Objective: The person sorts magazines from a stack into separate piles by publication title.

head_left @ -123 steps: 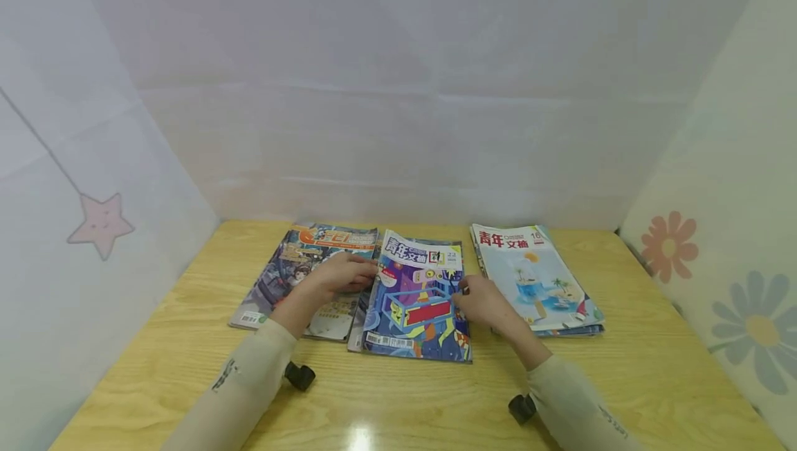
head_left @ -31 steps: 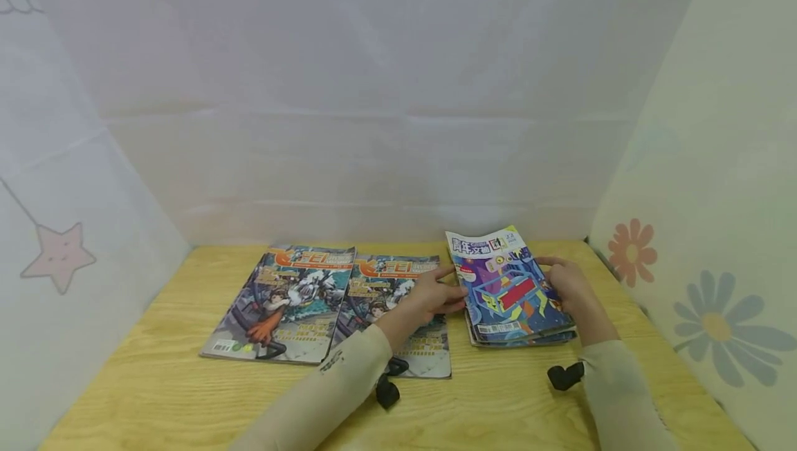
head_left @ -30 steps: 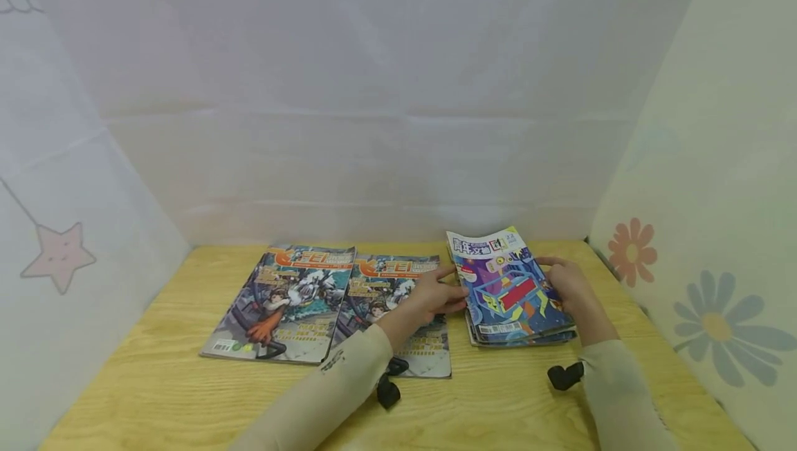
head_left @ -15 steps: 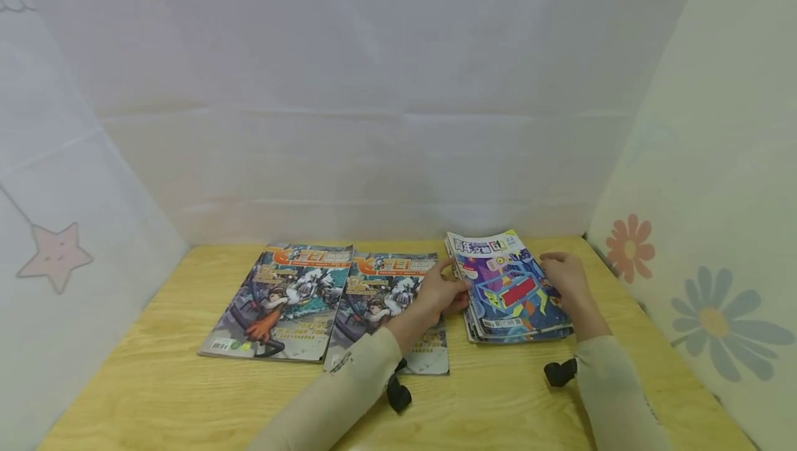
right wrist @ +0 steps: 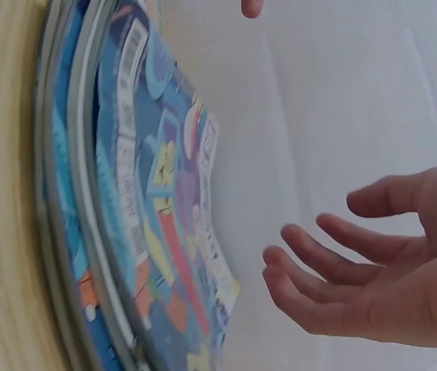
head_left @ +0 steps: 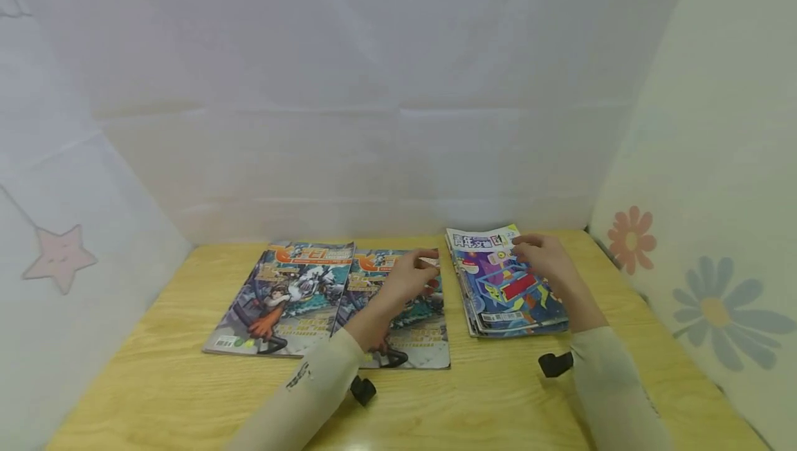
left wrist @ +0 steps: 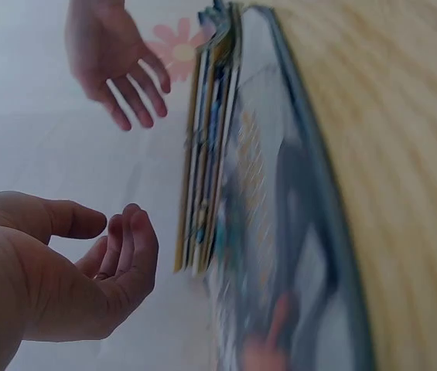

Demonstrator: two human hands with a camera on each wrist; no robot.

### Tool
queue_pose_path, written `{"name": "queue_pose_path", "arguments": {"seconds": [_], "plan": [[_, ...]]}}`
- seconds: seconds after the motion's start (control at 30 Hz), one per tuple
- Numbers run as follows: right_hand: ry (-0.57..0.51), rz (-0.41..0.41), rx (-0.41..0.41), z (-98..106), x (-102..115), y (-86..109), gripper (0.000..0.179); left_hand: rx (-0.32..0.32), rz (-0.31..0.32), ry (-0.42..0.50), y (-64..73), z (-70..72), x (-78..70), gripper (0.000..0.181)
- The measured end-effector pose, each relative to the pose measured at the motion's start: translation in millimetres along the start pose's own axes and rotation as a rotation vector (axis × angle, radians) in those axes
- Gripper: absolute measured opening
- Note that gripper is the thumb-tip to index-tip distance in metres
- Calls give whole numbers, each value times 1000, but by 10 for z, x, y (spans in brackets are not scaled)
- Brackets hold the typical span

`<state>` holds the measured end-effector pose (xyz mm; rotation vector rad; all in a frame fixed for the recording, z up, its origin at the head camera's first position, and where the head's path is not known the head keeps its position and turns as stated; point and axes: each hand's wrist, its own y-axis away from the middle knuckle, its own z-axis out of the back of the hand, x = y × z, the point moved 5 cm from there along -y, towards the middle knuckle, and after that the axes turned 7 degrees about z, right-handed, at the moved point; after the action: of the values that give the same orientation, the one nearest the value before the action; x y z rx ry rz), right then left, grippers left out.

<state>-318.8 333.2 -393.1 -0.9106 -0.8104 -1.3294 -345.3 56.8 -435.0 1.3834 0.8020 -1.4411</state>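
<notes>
My left hand [head_left: 407, 279] hovers over the middle magazine [head_left: 407, 347], its fingers loosely bent and holding nothing. In the left wrist view, air shows between the left hand [left wrist: 71, 270] and the covers. My right hand [head_left: 544, 261] is raised over the upper right of a stack of magazines [head_left: 498, 299], topped by a purple and blue cover with a red box drawing. The right wrist view has the right hand [right wrist: 365, 270] apart from the stack [right wrist: 164, 201], fingers relaxed. A left magazine [head_left: 280, 306] has the same orange-titled cover as the middle one, which the left arm partly hides.
Everything lies on a light wooden table [head_left: 156, 368]. A white cloth [head_left: 373, 126] hangs behind it, and side cloths bear a pink star [head_left: 60, 257] and flowers [head_left: 712, 310]. A dark wrist camera [head_left: 554, 364] sticks out from the right sleeve.
Earlier the purple magazine lay in the middle; it now tops the right stack, squared up by both hands. Both hands have since let go and lifted, the left moving leftward.
</notes>
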Motion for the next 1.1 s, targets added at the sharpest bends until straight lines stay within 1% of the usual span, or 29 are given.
{"name": "queue_pose_path", "arguments": {"seconds": [0.1,0.2,0.3,0.4,0.53,0.63,0.83,0.93,1.03,1.1], "plan": [[-6,47,60,-76,144,21,45,-19,-9,-34,75,234,-63,34],[-5,85,102,-166,306,52,45,-65,-12,-65,166,474,-116,33],[10,91,136,-297,436,67,42,-94,-16,-119,269,690,-122,33],[16,94,183,-481,520,69,41,-114,-10,-188,370,875,-72,34],[-9,105,241,-753,564,72,41,-136,-1,-276,497,1069,11,35],[-14,107,277,-935,556,81,40,-160,21,-332,581,1183,73,37],[56,57,314,-1178,467,120,44,-175,60,-400,747,1353,143,37],[126,23,360,-1256,416,153,49,-161,89,-396,802,1407,164,36],[229,10,378,-1305,378,189,52,-139,127,-396,793,1434,210,37],[296,7,378,-1334,361,209,53,-123,147,-432,768,1441,251,38]]}}
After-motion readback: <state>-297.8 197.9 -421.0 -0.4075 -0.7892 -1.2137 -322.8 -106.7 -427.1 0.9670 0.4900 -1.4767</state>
